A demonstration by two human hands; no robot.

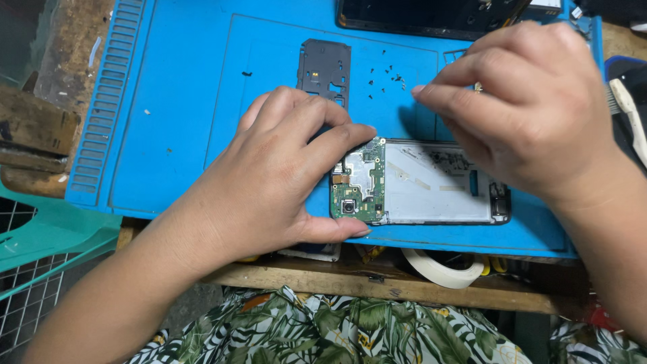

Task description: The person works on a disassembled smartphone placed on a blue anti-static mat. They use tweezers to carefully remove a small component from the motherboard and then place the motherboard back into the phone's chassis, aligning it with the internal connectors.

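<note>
Phone point(431, 185) lies clamped at its end in left-hand point(283, 175) grip.

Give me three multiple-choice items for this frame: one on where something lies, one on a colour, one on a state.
1. Where does the dark cover plate lie?
A. On the mat beyond the left hand
B. Inside the opened phone
C. On the patterned cloth

2. What colour is the work mat?
A. Grey
B. Blue
C. Red

3. In what state is the opened phone?
A. Closed, back cover on
B. Lying screen up
C. Open, green circuit board exposed

Answers:
1 A: the plate rests on the mat, past the left hand, beside the loose screws.
2 B: the mat is bright blue all round the phone.
3 C: the circuit board shows bare at the phone's left end; the left hand grips that end, the right hand hovers above.
</note>
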